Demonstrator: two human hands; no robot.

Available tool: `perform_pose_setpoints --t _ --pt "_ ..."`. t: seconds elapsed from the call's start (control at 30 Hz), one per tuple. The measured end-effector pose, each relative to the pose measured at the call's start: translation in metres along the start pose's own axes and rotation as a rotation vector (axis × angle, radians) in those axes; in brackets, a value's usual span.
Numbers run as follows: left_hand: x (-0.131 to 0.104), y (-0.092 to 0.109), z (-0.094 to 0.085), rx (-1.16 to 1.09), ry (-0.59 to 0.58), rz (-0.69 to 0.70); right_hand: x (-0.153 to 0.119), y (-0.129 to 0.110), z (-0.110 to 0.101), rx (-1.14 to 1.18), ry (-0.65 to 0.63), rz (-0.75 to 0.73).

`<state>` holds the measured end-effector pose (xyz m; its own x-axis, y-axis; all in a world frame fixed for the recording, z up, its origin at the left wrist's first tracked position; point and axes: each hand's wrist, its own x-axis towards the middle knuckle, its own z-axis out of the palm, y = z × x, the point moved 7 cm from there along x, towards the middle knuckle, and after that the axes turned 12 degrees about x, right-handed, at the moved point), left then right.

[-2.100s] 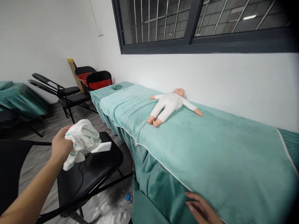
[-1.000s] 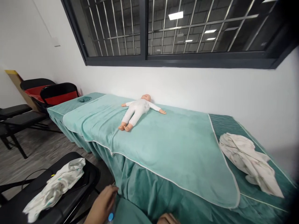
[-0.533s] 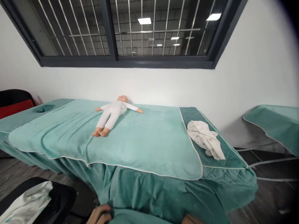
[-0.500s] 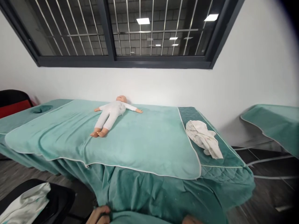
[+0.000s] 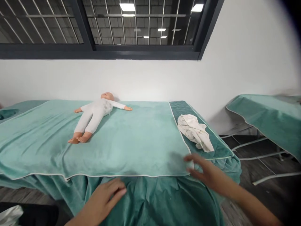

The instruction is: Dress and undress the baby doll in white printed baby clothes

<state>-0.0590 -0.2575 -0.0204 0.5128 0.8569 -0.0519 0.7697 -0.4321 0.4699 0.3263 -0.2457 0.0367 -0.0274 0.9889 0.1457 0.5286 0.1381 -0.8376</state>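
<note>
While reaching with the right hand (image 5: 208, 172) over the near right corner of the pale green blanket (image 5: 136, 138), with fingers loosely spread and nothing grasped, hold the left hand (image 5: 104, 199) low by the near side of the bed (image 5: 180, 106), empty, with fingers half bent and thumb slightly apart. See the crumpled white cloth (image 5: 194, 130) just beyond the right hand, on the dark quilted end, and the doll (image 5: 95, 111) farther left, on its back on the blanket. At lower left, find a patterned cloth (image 5: 10, 216) on a black chair (image 5: 39, 213). Compared with a moment ago, have both hands raised into fuller view; find doll and crumpled cloth unmoved.
</note>
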Motion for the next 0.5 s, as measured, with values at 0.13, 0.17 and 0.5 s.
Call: perform_pose_setpoints --t 0.13,0.17,0.5 --pt "0.098 0.036 -0.038 -0.13 0.187 0.018 0.114 0.013 -0.04 -0.354 0.273 -0.234" --pt "0.119 0.042 -0.04 -0.188 0.204 0.028 0.136 0.025 -0.049 -0.432 0.343 -0.166" --pt "0.247 0.03 -0.022 -0.928 0.157 -0.045 0.215 0.055 -0.068 -0.38 0.173 0.168"
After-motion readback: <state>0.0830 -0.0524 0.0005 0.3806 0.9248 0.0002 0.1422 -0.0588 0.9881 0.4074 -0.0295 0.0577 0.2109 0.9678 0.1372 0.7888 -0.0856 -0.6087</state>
